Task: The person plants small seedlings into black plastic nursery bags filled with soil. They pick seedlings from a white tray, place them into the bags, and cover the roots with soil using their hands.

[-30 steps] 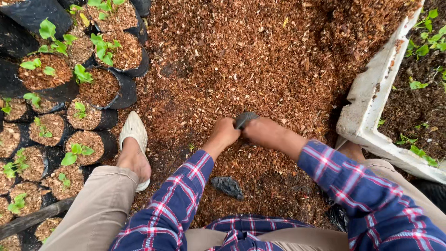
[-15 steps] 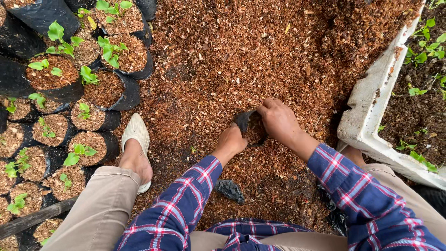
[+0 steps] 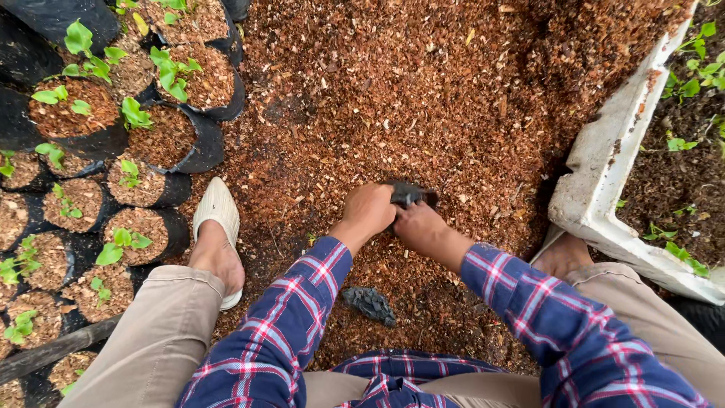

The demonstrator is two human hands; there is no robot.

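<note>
Reddish-brown mulch [image 3: 423, 98] fills our view; our left hand [image 3: 368, 211] and right hand [image 3: 418, 224] both clutch a small black bag [image 3: 411, 194], mostly hidden by curled fingers.

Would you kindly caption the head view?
Both hands, left hand and right hand, grip a small black bag over brown mulch beside potted seedlings.
</note>
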